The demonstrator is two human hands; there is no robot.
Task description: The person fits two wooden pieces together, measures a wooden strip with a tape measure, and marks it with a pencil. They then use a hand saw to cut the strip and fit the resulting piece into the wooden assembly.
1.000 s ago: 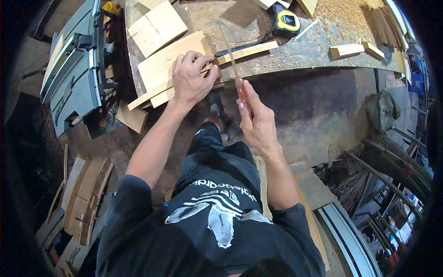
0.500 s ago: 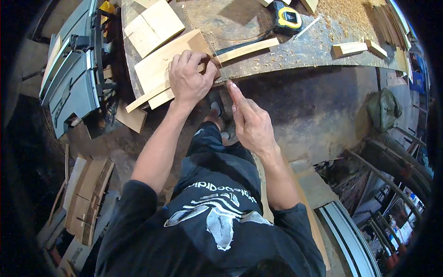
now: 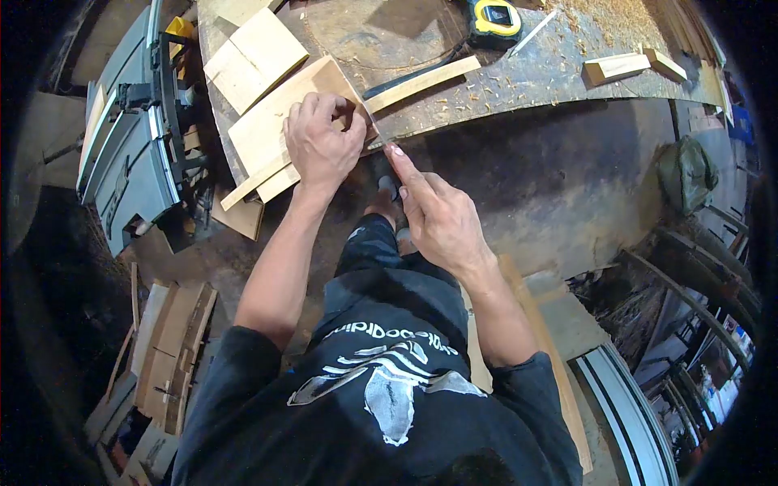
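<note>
My left hand (image 3: pixel 324 142) presses down at the near edge of the workbench (image 3: pixel 502 89), its fingers curled over a long narrow wooden strip (image 3: pixel 425 83). This strip lies slantwise across a wider pale board (image 3: pixel 263 125) and sticks out on both sides of the hand. My right hand (image 3: pixel 442 212) is closed, index finger stretched forward, on what looks like a hand saw (image 3: pixel 374 123). Its thin blade shows nearly edge-on, crossing the strip just right of my left hand. The saw's handle is hidden inside my right hand.
A second board (image 3: pixel 255 61) lies behind. A yellow-and-black tape measure (image 3: pixel 496 20), a thin white stick (image 3: pixel 533 34), two short wood blocks (image 3: pixel 617 68) and sawdust (image 3: pixel 604 28) are on the bench. A grey machine (image 3: pixel 130 154) stands left; wood scraps (image 3: pixel 174 348) lie below it.
The view has shifted slightly. My right hand and the saw have moved a little relative to the strip; my left hand keeps its hold.
</note>
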